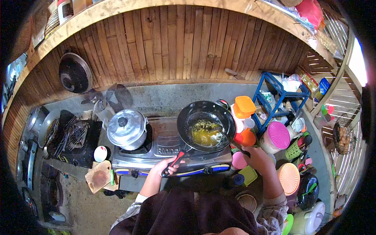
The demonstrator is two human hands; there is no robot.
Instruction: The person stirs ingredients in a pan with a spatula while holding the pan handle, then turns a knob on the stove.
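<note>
A black wok [187, 115] sits on the right burner of the two-burner gas stove [164, 135]. Yellow oil and pale, shredded-looking food [207, 132] lie in its bottom. My left hand [161, 167] is closed round the wok's red and black handle [178, 158], at the stove's front edge. On the right, my right hand [256, 158] grips the dark handle of a spatula [227, 137]. Its shaft slopes over the wok's rim, and its tip reaches the food, where the blade is hard to make out.
A lidded aluminium pot [126, 129] stands on the left burner. Left of it are a cutting board [98, 177] and a charred grill [76, 135]. Plastic containers, including an orange one [244, 106] and a pink-lidded one [277, 136], crowd the right side beside a blue rack [280, 94].
</note>
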